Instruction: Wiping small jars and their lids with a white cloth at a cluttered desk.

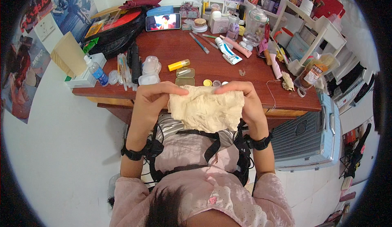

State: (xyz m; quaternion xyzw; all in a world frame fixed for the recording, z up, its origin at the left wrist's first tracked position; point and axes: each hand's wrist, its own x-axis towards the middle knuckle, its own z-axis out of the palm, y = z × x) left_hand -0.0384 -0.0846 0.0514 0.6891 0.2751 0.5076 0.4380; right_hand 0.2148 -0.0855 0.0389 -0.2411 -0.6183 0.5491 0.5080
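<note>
A crumpled cream-coloured paper tissue (208, 109) is stretched between my two hands, just before the desk's front edge and above my lap. My left hand (153, 96) pinches its upper left corner, thumb on top. At the upper right, my right hand (248, 99) grips it the same way. Just beyond the tissue on the desk lie a small yellow cap (207, 82), a little round pot (216, 83) and an open clear hinged case (185, 77). A yellow tube with a translucent cap (179, 65) lies behind the case.
The reddish-brown desk (171, 46) holds a propped phone (163, 22), clear plastic boxes (150, 69), a blue spray bottle (96, 70), a white squeeze tube (228, 51) and a large clear jar (254, 27). A white shelf rack (324, 32) stands right. Below it is a light-blue suitcase (327, 135).
</note>
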